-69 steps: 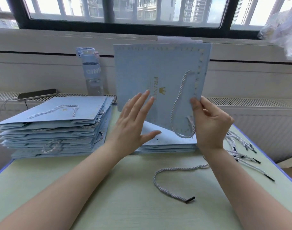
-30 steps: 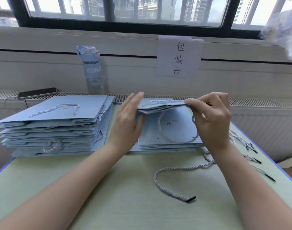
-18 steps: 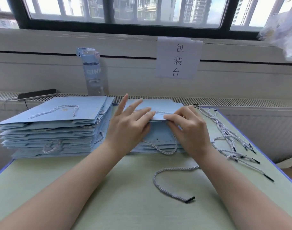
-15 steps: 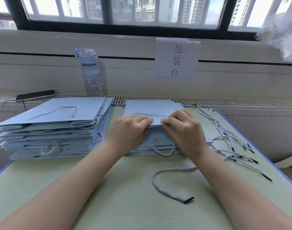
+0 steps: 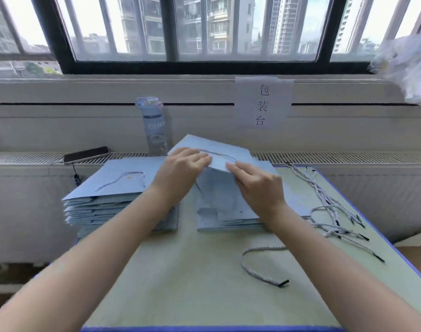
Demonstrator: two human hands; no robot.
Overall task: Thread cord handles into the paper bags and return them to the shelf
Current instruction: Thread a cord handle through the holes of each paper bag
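A flat light-blue paper bag (image 5: 231, 150) with a white twisted cord handle (image 5: 220, 153) on its top face is tilted up over the right stack of bags (image 5: 228, 212). My left hand (image 5: 183, 168) grips its near left edge with the fingers on top. My right hand (image 5: 257, 185) pinches the near edge just to the right. A taller stack of bags with handles (image 5: 113, 190) lies to the left. One loose cord (image 5: 259, 264) lies on the table in front, and several more cords (image 5: 331, 212) lie at the right.
The pale green table (image 5: 192, 271) has a blue rim. Behind it on the radiator ledge stand a clear water bottle (image 5: 153, 125) and a dark phone (image 5: 86, 154). A paper sign (image 5: 263, 104) hangs on the wall; crumpled plastic (image 5: 405, 63) is at the top right.
The bag was held upright, then folded down flat onto the right stack. Now both hands have raised its near edge and shifted it slightly left.
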